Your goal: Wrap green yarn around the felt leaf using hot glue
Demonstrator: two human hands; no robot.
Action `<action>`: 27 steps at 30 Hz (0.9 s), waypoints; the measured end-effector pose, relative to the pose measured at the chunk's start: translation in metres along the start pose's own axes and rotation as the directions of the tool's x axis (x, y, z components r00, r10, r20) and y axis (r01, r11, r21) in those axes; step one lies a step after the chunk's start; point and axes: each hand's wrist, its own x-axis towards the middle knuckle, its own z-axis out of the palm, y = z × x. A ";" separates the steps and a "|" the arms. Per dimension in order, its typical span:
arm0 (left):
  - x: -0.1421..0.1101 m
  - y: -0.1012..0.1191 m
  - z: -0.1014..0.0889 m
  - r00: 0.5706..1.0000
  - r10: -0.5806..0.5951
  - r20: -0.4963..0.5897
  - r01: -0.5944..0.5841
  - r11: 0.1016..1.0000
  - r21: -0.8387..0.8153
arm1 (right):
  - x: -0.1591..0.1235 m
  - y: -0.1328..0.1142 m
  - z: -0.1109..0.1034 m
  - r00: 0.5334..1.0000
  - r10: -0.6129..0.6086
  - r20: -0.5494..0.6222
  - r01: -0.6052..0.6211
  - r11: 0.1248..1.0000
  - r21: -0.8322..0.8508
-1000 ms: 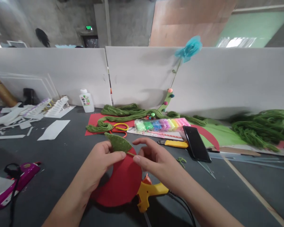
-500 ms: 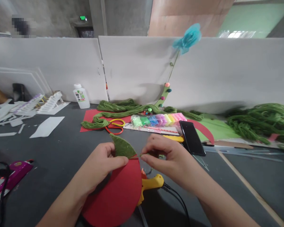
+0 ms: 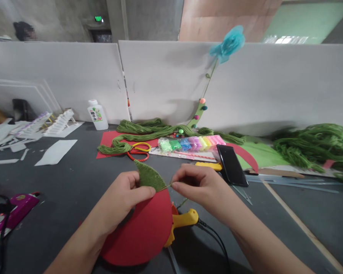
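My left hand (image 3: 131,194) is closed around the edge of a rounded red card (image 3: 141,232), thumb on the front. The card's pointed upper end is covered with green yarn (image 3: 151,177) laid in close rows. At the right edge of this green part, my right hand (image 3: 196,182) pinches a thin green yarn strand (image 3: 169,185) between thumb and fingertips. The short stretch of strand between card and fingers looks taut. Behind the card, a yellow glue gun (image 3: 185,218) with a black cord lies partly hidden.
Scissors (image 3: 139,156), green yarn skeins (image 3: 148,133), packs of coloured clay (image 3: 191,144) and a phone (image 3: 233,165) lie beyond my hands. A white bottle (image 3: 98,115) stands by the partition. A blue flower (image 3: 228,45) rises behind. At left is a purple device (image 3: 14,217).
My right hand has turned slightly, and the strand now shows stretched between its fingertips and the card. The card has shifted a little, its lower edge higher. Both hands keep their grip.
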 end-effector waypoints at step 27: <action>-0.002 -0.008 -0.006 0.991 -0.031 0.129 0.033 0.999 -0.020 | -0.004 0.000 -0.001 0.987 0.115 0.110 -0.133 0.975 0.178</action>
